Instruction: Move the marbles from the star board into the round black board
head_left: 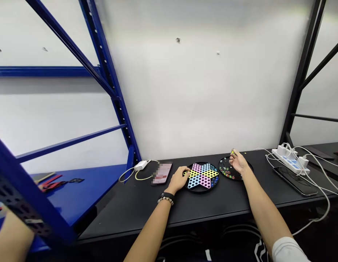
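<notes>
A round Chinese checkers board [203,176] with a star in yellow, pink, blue and green lies on the black table [147,209]. My left hand [180,179] rests at the board's left edge, fingers curled against it. To the board's right sits a round black dish [226,170] holding several coloured marbles. My right hand [238,162] hovers over that dish and pinches a small yellow marble [232,151] in its fingertips.
A phone [162,173] and a white charger with cable [140,165] lie left of the board. A power strip [290,160] with plugs and another phone [291,179] are at the right. Blue shelving [108,72] stands left; another person's arm [10,236] shows at the lower left.
</notes>
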A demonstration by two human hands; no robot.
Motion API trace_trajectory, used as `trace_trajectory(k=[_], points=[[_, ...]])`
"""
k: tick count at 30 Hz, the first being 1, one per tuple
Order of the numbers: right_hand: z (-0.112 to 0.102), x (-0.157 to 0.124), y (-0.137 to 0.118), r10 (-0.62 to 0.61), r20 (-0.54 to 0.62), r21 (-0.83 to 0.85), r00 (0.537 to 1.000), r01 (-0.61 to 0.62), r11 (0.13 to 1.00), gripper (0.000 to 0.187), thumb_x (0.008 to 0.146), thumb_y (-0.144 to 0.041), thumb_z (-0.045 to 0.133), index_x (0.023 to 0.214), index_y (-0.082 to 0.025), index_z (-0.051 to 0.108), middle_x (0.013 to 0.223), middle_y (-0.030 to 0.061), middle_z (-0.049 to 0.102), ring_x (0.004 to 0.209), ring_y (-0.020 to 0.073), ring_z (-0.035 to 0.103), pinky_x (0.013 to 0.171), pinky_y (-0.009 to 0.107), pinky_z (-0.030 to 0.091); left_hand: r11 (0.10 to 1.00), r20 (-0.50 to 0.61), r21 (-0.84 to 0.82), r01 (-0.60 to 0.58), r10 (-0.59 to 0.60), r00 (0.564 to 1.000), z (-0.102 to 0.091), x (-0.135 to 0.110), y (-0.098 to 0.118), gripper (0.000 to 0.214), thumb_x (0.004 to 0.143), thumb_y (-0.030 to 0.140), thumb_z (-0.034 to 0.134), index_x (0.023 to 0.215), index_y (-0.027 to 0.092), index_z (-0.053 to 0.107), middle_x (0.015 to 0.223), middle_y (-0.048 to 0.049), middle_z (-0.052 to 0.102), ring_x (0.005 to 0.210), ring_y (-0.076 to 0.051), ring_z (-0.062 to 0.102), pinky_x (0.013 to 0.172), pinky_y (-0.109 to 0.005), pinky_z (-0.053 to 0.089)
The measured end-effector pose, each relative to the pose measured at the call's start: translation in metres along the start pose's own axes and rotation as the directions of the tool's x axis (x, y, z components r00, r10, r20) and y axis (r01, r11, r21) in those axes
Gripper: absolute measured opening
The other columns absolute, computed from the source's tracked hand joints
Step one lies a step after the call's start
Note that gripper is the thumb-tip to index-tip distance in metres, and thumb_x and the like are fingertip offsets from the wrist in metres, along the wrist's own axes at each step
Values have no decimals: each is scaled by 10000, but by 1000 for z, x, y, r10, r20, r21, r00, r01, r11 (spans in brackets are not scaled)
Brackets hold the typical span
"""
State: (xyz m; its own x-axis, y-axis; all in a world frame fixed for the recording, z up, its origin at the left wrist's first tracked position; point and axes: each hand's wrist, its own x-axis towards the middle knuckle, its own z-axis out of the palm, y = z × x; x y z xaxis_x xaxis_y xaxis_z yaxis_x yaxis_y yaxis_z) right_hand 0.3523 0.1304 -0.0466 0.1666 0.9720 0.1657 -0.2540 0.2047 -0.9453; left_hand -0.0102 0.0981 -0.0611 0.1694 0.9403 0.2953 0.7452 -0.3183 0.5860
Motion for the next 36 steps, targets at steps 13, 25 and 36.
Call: trace_trajectory(k=[13,25,36], points=[[-1,-5,-6,238,82,392,968,-251,885,295,914,-403,489,696,-212,436,538,-72,368,355,44,193,321,160,182,1000,-15,-1,-10,10,1000,-1,0,-2,271,859,361,488,1055,274,654,1265,-25,627,1159,-229,605,1063,-377,437],[12,-22,6,-112,-106,-784,988,-13,621,392,831,-476,597,555,-221,487,582,9,559,612,166,534,583,258,358,1000,-12,-4,-10,10,1000,0,0,-4,266,858,360,484,1049,271,646,1274,-32,618,1180,-233,588,1069,-390,430],[4,-29,0,134,298,-725,945,133,676,279,683,-436,733,653,-163,685,598,33,674,591,158,616,569,242,435,1000,-16,-2,-6,6,1000,-1,0,-1,266,859,387,484,1039,280,649,1265,-18,624,1188,-232,585,1061,-377,438]])
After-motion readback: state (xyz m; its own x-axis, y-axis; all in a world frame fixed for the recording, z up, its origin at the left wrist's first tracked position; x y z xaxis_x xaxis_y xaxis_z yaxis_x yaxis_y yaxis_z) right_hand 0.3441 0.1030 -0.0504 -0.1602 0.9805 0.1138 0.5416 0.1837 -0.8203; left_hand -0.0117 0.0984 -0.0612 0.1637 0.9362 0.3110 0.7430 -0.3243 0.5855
